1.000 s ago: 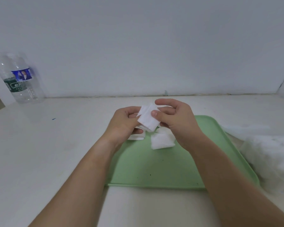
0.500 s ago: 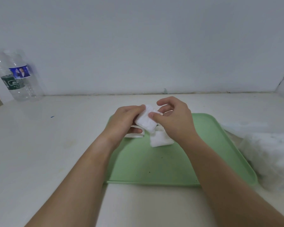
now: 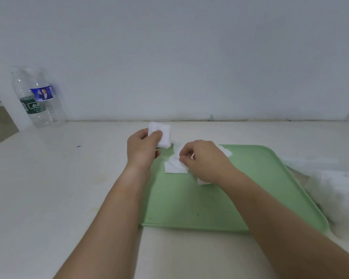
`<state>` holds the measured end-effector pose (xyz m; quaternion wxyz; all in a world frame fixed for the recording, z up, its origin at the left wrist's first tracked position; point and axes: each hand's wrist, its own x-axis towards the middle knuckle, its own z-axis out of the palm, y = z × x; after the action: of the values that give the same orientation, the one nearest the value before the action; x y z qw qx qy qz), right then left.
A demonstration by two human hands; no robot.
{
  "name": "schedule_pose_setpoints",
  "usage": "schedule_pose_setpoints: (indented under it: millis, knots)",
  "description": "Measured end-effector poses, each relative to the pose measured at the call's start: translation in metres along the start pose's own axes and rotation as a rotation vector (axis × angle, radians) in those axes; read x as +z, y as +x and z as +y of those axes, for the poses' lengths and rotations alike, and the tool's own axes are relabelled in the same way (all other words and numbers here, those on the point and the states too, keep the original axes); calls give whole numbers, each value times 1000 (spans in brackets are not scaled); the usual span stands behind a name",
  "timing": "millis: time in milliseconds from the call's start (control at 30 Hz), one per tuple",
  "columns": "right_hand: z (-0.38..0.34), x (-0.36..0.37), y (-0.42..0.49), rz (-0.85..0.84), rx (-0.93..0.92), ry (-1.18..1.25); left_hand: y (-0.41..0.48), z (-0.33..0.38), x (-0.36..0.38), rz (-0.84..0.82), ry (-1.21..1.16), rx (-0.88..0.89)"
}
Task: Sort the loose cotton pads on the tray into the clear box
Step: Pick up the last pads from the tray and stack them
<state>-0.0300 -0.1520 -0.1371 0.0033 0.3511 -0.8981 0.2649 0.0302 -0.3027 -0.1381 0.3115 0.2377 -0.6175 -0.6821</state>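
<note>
A green tray (image 3: 260, 190) lies on the white table. My left hand (image 3: 142, 150) grips a small stack of white square cotton pads (image 3: 163, 134), lifted above the tray's far left corner. My right hand (image 3: 203, 160) is down on the tray with its thumb and forefinger pinching a loose cotton pad (image 3: 174, 167). More loose pads (image 3: 226, 152) peek out from behind and under that hand. At the right edge a blurred clear box or bag full of white cotton (image 3: 338, 190) sits beside the tray.
A clear plastic water bottle (image 3: 36, 97) with a blue and green label stands at the far left against the wall. The wall runs close behind the table. A small blue mark (image 3: 78, 146) is on the tabletop left of the tray.
My hands have parted: the left one kept the stack of pads and rose to the far left, while the right one let go and dropped to the loose pads on the tray.
</note>
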Motion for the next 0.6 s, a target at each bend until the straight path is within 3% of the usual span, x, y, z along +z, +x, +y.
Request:
schedule_pose_setpoints:
  millis: [367, 600]
  knots:
    - [-14, 24, 9, -39, 5, -227, -3, 0, 4, -24, 8, -7]
    - [-7, 25, 13, 69, -4, -159, -5, 2, 5, -38, 16, 0]
